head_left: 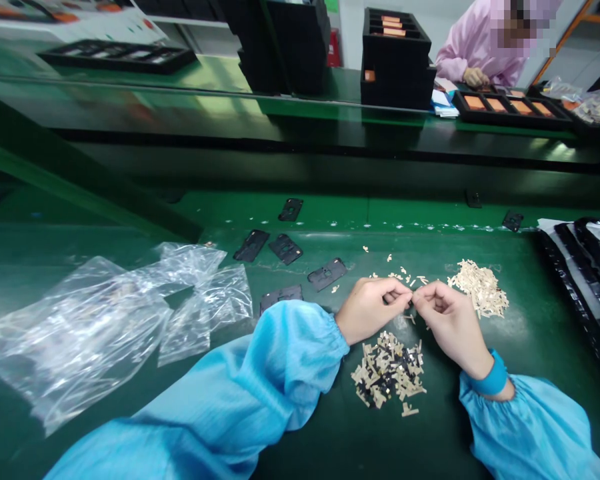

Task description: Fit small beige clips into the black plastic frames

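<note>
My left hand [375,308] and my right hand [447,320] meet fingertip to fingertip above the green bench, both closed in a pinch. Whatever lies between the fingertips is too small to make out. Just below them is a heap of small beige and black flat parts [391,369]. To the right of my right hand sits a second pile of small beige pieces [480,287]. A few loose beige pieces [404,272] are scattered behind my fingers. Left of my left hand lie several black plastic plates [327,273], one partly hidden by my blue sleeve.
Crumpled clear plastic bags [95,327] spread over the left of the bench. Black-and-white wrapped packs [585,280] lie at the right edge. Beyond the raised ledge stand stacked black trays [396,67], and a person in pink [473,40] sits behind a tray with orange parts [515,110].
</note>
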`<control>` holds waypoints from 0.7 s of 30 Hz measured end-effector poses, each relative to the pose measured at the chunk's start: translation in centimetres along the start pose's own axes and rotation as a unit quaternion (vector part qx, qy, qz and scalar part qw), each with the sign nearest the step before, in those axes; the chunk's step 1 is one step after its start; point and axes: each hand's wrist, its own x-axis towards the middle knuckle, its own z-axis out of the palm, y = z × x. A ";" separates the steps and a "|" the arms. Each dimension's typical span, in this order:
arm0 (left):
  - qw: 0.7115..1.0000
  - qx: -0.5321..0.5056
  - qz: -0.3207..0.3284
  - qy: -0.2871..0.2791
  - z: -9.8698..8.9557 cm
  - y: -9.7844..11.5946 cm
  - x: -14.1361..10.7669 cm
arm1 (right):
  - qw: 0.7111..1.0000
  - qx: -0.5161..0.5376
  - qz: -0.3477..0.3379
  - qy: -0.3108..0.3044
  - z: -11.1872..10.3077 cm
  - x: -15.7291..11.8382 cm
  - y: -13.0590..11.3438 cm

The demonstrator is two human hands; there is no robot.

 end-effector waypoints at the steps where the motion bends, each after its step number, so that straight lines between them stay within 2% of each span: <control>1: 1.000 -0.002 -0.001 0.001 0.0 -0.1 0.0 | 1.000 -0.018 -0.007 0.001 0.0 -0.1 0.0; 6: 1.000 -0.005 0.001 0.000 0.1 -0.5 0.0 | 0.998 -0.057 -0.025 0.000 -0.1 -0.1 0.3; 10: 1.000 -0.020 0.006 -0.017 0.0 -0.6 0.1 | 1.000 -0.023 0.006 -0.001 -0.2 -0.1 0.2; 14: 1.000 0.001 0.016 -0.010 0.1 -0.7 0.0 | 1.000 -0.015 0.026 0.001 -0.1 -0.1 0.1; 21: 1.000 -0.005 0.002 -0.024 -0.1 -0.5 0.1 | 0.997 -0.068 -0.026 -0.012 -0.3 -0.2 0.7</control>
